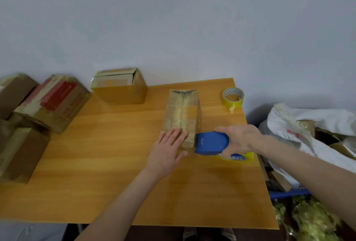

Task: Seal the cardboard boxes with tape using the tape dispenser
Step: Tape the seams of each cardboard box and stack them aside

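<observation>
A long narrow cardboard box (183, 109) lies on the wooden table (115, 163), a strip of tape running along its top seam. My left hand (167, 150) presses flat on the box's near end, fingers straight. My right hand (238, 139) grips a blue tape dispenser (211, 143), whose front edge touches the box's near right corner. A yellowish tape roll (240, 157) sits in the dispenser under my hand.
A spare tape roll (233, 97) stands at the table's far right corner. Another taped box (119, 86) sits at the back. Several boxes (52, 102) are stacked at the left. Bags (308, 131) and clutter lie off the table's right edge.
</observation>
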Tool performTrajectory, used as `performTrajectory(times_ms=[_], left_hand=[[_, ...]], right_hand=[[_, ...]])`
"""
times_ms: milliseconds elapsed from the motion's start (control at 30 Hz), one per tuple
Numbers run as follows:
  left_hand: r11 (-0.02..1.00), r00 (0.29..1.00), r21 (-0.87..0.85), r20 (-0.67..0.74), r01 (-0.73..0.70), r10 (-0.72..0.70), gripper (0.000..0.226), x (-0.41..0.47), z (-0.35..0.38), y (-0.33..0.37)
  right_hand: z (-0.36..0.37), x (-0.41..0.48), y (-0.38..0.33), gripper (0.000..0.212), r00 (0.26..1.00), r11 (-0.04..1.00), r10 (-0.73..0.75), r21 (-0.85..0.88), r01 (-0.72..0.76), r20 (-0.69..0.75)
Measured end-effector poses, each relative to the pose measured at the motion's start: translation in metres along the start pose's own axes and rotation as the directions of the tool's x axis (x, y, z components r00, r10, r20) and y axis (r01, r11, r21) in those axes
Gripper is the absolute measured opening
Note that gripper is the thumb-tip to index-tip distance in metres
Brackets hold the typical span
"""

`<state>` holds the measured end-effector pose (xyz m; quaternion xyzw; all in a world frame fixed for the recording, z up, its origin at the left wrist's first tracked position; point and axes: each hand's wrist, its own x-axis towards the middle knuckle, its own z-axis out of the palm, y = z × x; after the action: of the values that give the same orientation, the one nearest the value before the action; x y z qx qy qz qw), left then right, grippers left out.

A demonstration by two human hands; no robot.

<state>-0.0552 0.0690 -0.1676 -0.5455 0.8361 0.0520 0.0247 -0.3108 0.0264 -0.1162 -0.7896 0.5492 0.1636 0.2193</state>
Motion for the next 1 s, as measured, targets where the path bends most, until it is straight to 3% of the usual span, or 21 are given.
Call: performTrajectory(times_ms=[133,233,267,333,433,500,600,667,767,800,867,933,1000], left_hand=[[1.000,1.000,-0.001,0.010,0.019,-0.019,0.075,0.000,0.000,0.000],[1.000,0.999,0.026,0.040,0.000,-0.001,0.075,-0.004,0.003,0.001],[0.999,0.999,0.036,0.035,0.001,-0.002,0.074,-0.003,0.004,-0.001],[0.999,1.000,0.036,0.001,0.014,-0.014,0.073,-0.001,0.003,-0.001],[0.999,0.999,0.032,0.004,0.033,-0.033,0.079,0.001,0.002,0.003],[0.998,0.998,0.028,0.030,0.052,-0.053,0.079,0.002,0.000,0.007],[0.997,0.996,0.024,0.055,0.075,-0.077,0.066,0.006,-0.006,0.011],[0.996,0.993,0.029,0.080,0.088,-0.090,0.065,0.006,-0.008,0.014],[0.994,0.992,0.038,0.067,0.105,-0.107,0.084,0.003,-0.006,0.018],[0.993,0.992,0.033,0.057,0.111,-0.113,0.093,0.002,-0.004,0.018],[0.992,0.990,0.015,0.060,0.127,-0.128,0.099,0.000,-0.001,0.017],[0.991,0.990,-0.045,0.061,0.129,-0.126,0.098,-0.003,-0.005,0.015],[0.979,0.989,-0.143,0.017,0.148,-0.147,0.083,-0.008,-0.008,0.009]], right_hand=[[-0.007,0.009,-0.005,0.065,0.996,0.998,0.064,0.014,-0.065,0.064],[-0.002,0.007,0.002,0.054,0.991,0.988,0.136,-0.072,-0.136,-0.010],[-0.002,0.005,0.009,0.054,0.984,0.985,0.173,-0.008,-0.173,-0.042],[-0.001,0.002,0.024,0.057,0.967,0.918,0.251,0.329,-0.220,-0.053],[0.011,0.004,0.031,0.051,0.946,0.582,0.316,0.802,-0.137,-0.067],[0.032,0.011,0.028,0.046,0.909,0.338,0.416,0.933,-0.126,-0.028],[0.059,0.019,0.021,0.050,0.875,0.015,0.473,0.992,-0.126,0.105],[0.072,0.020,0.013,0.042,0.869,-0.188,0.436,0.968,-0.166,0.233],[0.080,0.019,-0.001,0.021,0.872,-0.399,0.336,0.893,-0.209,0.355],[0.083,0.022,-0.004,0.025,0.869,-0.413,0.337,0.886,-0.210,0.363],[0.085,0.026,-0.008,0.038,0.843,-0.309,0.412,0.924,-0.226,0.345],[0.086,0.028,-0.007,0.048,0.811,-0.122,0.511,0.958,-0.260,0.285],[0.083,0.026,-0.004,0.051,0.829,0.183,0.541,0.942,-0.283,0.144]])
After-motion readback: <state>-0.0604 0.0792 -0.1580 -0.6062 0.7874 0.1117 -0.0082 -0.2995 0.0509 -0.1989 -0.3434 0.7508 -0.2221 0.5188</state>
